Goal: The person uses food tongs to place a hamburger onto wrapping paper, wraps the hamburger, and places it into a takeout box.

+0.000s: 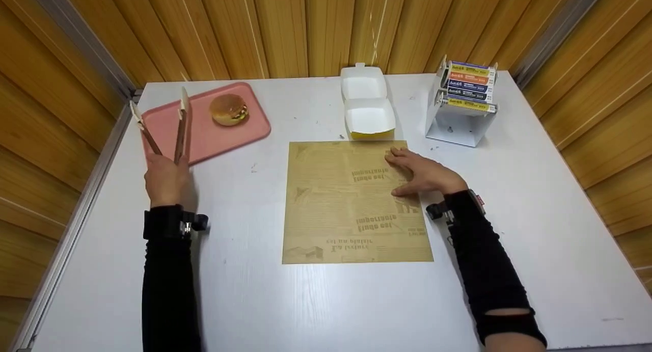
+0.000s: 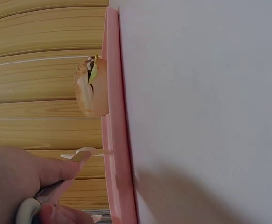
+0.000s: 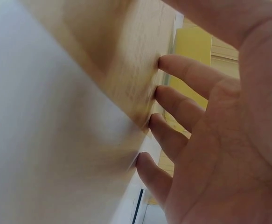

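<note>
My left hand (image 1: 167, 181) grips a pair of tongs (image 1: 180, 133) over the near-left part of a pink tray (image 1: 232, 144). The tongs' two arms stand apart, pale tips pointing away from me, with nothing between them. To their right on the tray lies a hamburger (image 1: 227, 110), seen side-on in the left wrist view. A square sheet of printed brown wrapping paper (image 1: 326, 189) lies flat in the middle of the table. Over its upper right part, my right hand (image 1: 433, 174) has its fingers spread. Those fingertips (image 3: 166, 63) rest at the paper in the right wrist view.
Just beyond the paper stands an open burger box (image 1: 368, 115), white inside and yellow outside. A white metal rack (image 1: 456, 125) holding several colourful small boxes (image 1: 468, 82) stands at the back right. Wood-patterned walls (image 1: 326, 31) close off the table's back and sides.
</note>
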`<state>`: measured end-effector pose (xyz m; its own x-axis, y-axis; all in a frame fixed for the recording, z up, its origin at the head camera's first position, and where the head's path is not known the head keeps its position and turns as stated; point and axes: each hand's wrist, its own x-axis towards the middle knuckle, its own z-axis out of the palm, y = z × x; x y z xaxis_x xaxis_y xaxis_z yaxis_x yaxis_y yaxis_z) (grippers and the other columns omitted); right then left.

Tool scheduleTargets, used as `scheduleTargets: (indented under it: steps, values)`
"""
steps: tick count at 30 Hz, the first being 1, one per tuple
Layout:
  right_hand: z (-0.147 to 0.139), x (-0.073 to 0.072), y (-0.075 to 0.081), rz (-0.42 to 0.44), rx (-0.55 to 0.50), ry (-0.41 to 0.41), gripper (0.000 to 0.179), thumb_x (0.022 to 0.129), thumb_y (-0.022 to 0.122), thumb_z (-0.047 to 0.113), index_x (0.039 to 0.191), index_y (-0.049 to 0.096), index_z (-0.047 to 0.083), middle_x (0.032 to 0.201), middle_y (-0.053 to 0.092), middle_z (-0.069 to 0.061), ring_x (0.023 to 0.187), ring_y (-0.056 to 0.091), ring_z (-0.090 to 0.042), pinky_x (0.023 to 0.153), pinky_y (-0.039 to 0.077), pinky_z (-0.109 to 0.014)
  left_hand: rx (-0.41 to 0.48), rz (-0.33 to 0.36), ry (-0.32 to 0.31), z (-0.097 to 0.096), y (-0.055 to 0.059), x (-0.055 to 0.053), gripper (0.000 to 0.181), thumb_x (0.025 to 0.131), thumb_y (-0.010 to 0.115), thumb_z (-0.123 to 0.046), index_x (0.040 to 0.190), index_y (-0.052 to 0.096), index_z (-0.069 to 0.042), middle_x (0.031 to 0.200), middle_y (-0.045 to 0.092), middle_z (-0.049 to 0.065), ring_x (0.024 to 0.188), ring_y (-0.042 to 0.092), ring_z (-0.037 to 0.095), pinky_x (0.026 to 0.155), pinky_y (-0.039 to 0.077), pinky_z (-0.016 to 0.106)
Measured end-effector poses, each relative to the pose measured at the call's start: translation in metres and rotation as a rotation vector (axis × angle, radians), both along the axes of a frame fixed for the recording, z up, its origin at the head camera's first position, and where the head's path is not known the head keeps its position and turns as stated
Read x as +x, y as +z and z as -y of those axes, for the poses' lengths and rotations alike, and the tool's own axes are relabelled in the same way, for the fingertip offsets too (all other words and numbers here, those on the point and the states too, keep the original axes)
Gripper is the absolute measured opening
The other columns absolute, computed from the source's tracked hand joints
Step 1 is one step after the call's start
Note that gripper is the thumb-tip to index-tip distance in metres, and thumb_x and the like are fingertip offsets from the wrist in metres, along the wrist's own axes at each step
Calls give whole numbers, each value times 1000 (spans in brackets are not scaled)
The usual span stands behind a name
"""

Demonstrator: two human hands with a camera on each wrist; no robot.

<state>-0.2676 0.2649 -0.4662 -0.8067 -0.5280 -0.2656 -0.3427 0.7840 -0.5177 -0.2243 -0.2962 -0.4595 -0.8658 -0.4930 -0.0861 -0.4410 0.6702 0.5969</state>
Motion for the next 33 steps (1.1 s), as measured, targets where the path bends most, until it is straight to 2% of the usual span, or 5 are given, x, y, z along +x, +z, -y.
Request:
scheduleTargets:
  steps: [10,15,20,28,33]
  values:
    - [1,-1,-1,14,5,-22,100,83,87,36,163,32,13,173,16,-15,160,8,-41,127,13,-61,3,-68,2,0,26,3,83,106,42,-51,154,24,14,133,57,42,126,55,57,105,45,65]
    - [0,-2,-2,20,13,-26,101,83,87,38,164,31,15,174,15,-13,160,7,-40,128,13,-61,67,-114,-53,-9,34,6,72,107,40,-53,143,40,9,114,66,32,100,70,43,86,56,51]
    - [-1,-1,-1,22,10,-31,101,83,87,39,164,32,15,174,15,-13,160,7,-40,127,13,-62,198,-157,-116,-23,41,7,58,107,43,-53,129,45,1,86,68,10,56,67,14,54,52,28]
    - [0,0,0,10,2,-14,100,83,87,37,163,32,13,173,16,-15,160,9,-41,127,14,-61,510,-247,-217,-57,50,9,37,108,49,-45,110,49,-8,68,61,1,51,58,8,50,54,23]
    - [0,-1,-1,3,-3,-8,100,83,87,36,163,32,12,173,17,-16,160,9,-41,128,14,-60,736,-290,-328,-75,53,11,31,110,47,-37,104,49,-6,62,52,-2,46,46,6,41,41,20]
